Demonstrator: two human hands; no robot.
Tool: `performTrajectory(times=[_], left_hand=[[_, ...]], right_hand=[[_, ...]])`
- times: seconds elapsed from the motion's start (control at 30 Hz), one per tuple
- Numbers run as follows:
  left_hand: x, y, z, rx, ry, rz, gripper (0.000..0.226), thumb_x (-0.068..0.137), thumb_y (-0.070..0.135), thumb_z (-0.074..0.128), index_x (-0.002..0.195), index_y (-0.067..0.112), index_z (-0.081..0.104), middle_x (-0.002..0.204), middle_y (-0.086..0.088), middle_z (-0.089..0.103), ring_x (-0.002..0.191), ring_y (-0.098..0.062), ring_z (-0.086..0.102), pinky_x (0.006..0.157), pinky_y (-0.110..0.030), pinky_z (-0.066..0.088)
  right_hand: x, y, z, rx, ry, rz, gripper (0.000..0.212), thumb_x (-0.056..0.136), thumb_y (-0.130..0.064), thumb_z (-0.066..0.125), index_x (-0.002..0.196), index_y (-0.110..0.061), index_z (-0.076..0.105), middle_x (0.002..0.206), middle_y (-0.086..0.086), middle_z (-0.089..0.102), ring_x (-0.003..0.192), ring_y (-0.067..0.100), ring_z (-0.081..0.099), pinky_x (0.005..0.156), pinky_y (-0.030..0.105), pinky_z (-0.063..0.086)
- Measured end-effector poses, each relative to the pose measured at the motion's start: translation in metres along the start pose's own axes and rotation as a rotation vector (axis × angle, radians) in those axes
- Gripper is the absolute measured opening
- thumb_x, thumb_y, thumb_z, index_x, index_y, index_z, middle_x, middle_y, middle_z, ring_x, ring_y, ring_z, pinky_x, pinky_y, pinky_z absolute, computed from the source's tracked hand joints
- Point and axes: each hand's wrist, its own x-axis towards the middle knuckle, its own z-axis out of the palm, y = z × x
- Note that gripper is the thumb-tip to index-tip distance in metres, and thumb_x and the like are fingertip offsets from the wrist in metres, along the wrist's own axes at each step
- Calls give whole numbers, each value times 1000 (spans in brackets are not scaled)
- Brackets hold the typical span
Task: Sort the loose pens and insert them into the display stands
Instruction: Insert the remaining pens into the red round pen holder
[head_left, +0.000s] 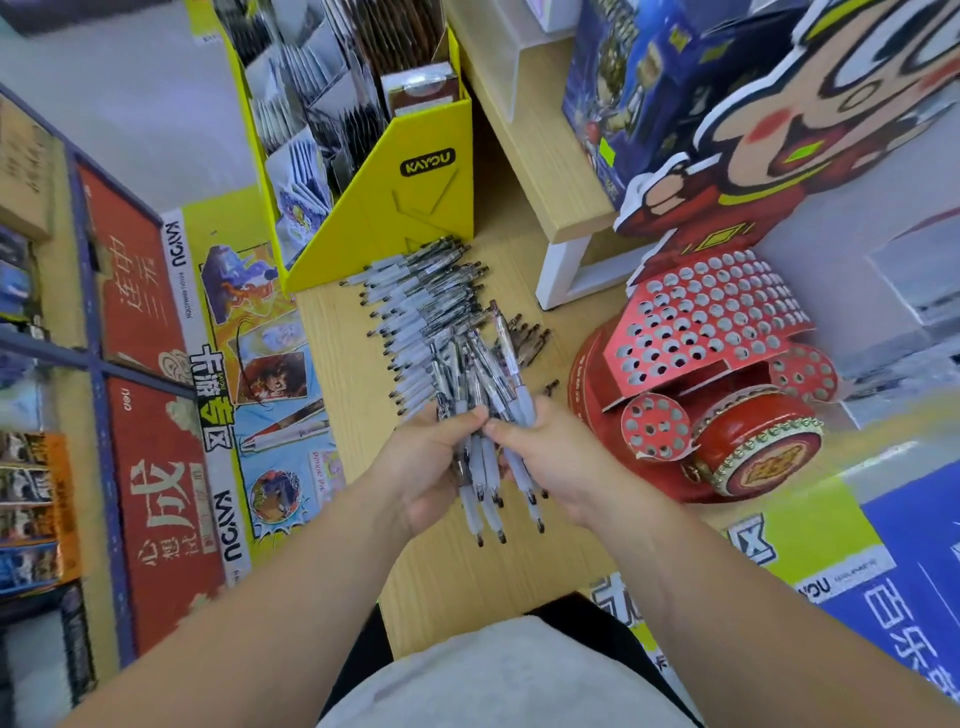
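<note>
At far left a red banner carries large Chinese characters, among them "成", with a small "deli" mark near its upper part. Beside it runs a white strip printed "KAYOU" at both ends and "卡游专区" in the middle. Behind stands a yellow box with a black "KAYOU" logo on its side; card packs fill it.

On the wooden table, just in front of the box, lies a pile of loose grey-white pens, roughly in rows. The left hand curls its fingers round a bundle of the same pens, held above the table near the pile, tips toward the person. The right hand grips the same bundle from the other side, thumb pressed to it.

To the right sits a red drum-shaped stand, its stepped top and round side discs full of holes. At far right a blue sign reads "百乐"; other print there is too blurred to read.
</note>
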Motion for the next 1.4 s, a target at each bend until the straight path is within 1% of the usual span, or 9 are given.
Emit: performTrajectory(times=[0.2,0.47,0.67,0.77,0.83,0.97,1.1,1.3,1.4], left_hand=[[-29,-13,24,-138,106,63,29,101,20,57,123,3,66,112,-15,75,98,-26,75,74,-38,62],[-49,-18,38,-233,96,85,38,103,22,54,134,0,58,122,-18,71,113,-28,69,96,-44,56],[-50,-19,27,-234,51,49,41,100,25,59,135,3,58,122,-17,71,112,-29,70,84,-40,61],[-53,-17,18,-271,-33,10,38,99,21,59,132,1,59,122,-22,70,108,-37,70,72,-47,61],[-54,-15,12,-291,-80,-2,39,99,20,59,133,1,58,122,-23,69,109,-38,70,72,-49,61],[-52,-11,1,-275,-120,11,40,97,21,62,131,-1,61,122,-20,70,111,-32,70,80,-40,62],[-54,-6,2,-269,-186,39,33,98,14,59,127,-2,64,112,-19,74,93,-27,75,67,-35,61],[-57,-5,21,-245,-217,100,40,90,14,65,129,4,65,123,-20,70,102,-30,72,75,-40,60],[-56,-5,36,-251,-179,118,44,83,16,70,125,4,67,120,-17,72,102,-28,73,77,-38,60]], right_hand=[[-15,-8,-2,-316,-94,-96,19,102,-35,51,103,-21,63,102,7,70,95,25,67,87,45,53],[-35,-24,-5,-547,-151,-112,28,99,-44,43,117,-27,57,127,11,45,106,28,58,97,45,48],[-50,-37,-4,-537,-161,-9,35,103,-41,42,119,-18,62,120,15,67,111,34,63,96,51,51],[-53,-42,2,-495,-126,34,35,103,-37,43,111,-10,63,110,22,69,94,36,67,77,44,56],[-55,-44,8,-518,-102,37,38,101,-42,43,107,-9,63,101,21,68,86,30,64,81,46,55],[-64,-49,12,-545,-116,29,36,104,-46,41,122,-24,62,118,-5,66,109,15,61,96,38,47],[-76,-46,8,-354,-117,34,16,106,-44,41,115,-49,52,108,-36,53,99,-17,48,77,12,36],[-82,-39,-7,-250,20,-111,20,106,-33,47,110,-48,59,97,-40,57,91,-25,53,74,5,37],[-85,-43,-19,-318,129,-219,23,104,-31,51,119,-23,67,97,-14,67,91,-5,61,84,21,48]])
